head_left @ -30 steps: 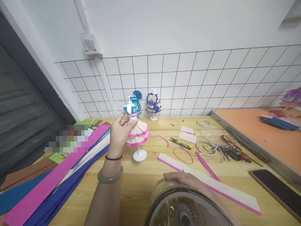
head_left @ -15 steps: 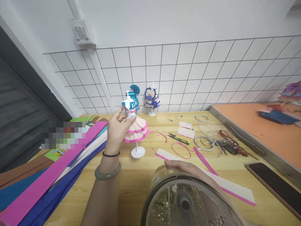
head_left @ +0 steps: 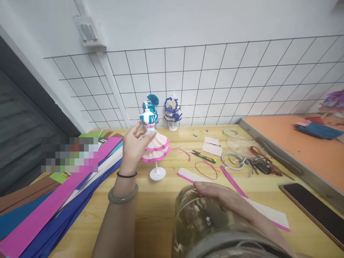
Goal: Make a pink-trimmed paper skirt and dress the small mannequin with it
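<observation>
My left hand (head_left: 133, 145) has its thumb and fingers around the waist of a miniature dress form (head_left: 158, 145), which stands upright on a round white base. The form wears a teal and white bodice and a tiered cream skirt with pink edges. Close to the camera, my right hand (head_left: 233, 200) is wrapped round a large see-through cup (head_left: 201, 218) with dark contents. The cup leans so that its bottom end points towards the table's back; its lid is mostly cut off by the frame. The palm and the right thumb are hidden.
Behind stand a teal figure (head_left: 152, 102) and a blue-and-cream one (head_left: 173, 111). Coloured paper strips (head_left: 64, 193) lie at left. Thread snips (head_left: 204, 156), pink-edged cream strips (head_left: 268, 211), wire coils (head_left: 232, 161), keys (head_left: 262, 166) and a phone (head_left: 314, 208) lie at right.
The cup in my right hand has tilted, so its side shows where its lid was facing me before. My left hand keeps its hold on the dress form. The view has shifted slightly.
</observation>
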Motion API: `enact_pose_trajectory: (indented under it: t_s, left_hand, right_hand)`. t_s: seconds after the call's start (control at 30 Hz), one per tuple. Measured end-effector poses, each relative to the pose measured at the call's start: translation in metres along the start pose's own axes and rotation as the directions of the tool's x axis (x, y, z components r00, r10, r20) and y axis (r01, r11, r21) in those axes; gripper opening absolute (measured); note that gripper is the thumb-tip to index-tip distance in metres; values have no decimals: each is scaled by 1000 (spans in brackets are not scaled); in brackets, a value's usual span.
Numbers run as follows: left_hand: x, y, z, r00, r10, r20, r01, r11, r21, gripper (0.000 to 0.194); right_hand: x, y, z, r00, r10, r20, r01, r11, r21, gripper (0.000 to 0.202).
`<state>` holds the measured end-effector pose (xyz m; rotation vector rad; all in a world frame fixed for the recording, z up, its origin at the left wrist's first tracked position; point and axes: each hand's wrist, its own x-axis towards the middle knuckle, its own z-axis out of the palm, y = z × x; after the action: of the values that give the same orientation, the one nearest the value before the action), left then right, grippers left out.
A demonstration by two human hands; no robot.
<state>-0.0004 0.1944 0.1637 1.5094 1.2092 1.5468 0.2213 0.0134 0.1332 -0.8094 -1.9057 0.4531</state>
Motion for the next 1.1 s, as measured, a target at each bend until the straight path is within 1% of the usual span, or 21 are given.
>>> enact_pose_trajectory:
  t_s: [0.1, 0.17, 0.27, 0.33, 0.5, 0.67, 0.8, 0.93, 1.1]
  left_hand:
    - [0, 1, 0, 1000, -5, 9, 5, 1000, 10, 79]
    - [1, 1, 0, 1000, -22, 5, 21, 1000, 13, 80]
    - [1, 1, 1, 999, -50, -11, 50, 999, -13, 85]
    - [2, 0, 2, 998, -58, -15, 58, 998, -22, 87]
    - [2, 1, 2, 999, -43, 4, 43, 999, -10, 84]
    - [2, 1, 2, 999, -50, 0, 50, 999, 7, 84]
    - [2, -2, 2, 998, -64, -12, 64, 998, -10, 86]
    - [3, -4, 3, 999, -52, -17, 52, 999, -6, 86]
    - [3, -5, 4, 999, -47, -1, 47, 999, -9, 86]
  right_hand:
    - [5, -1, 1, 999, -36, -16, 37, 998, 59, 50]
    - [8, -2, 2, 999, 2, -36, 1, 997, 73, 47]
    - [9, -3, 2, 999, 31, -30, -29, 996, 79, 47]
    - [9, -4, 1, 999, 29, -20, -27, 997, 77, 50]
    - [10, -3, 0, 1000, -16, -2, 16, 998, 56, 69]
    - [7, -1, 0, 1000, -28, 12, 27, 998, 56, 75]
    - [6, 1, -1, 1000, 4, 11, -4, 1000, 27, 73]
    - [9, 1, -2, 998, 59, 26, -59, 998, -4, 73]
    - [12, -5, 2, 989, 144, -45, -144, 989, -15, 67]
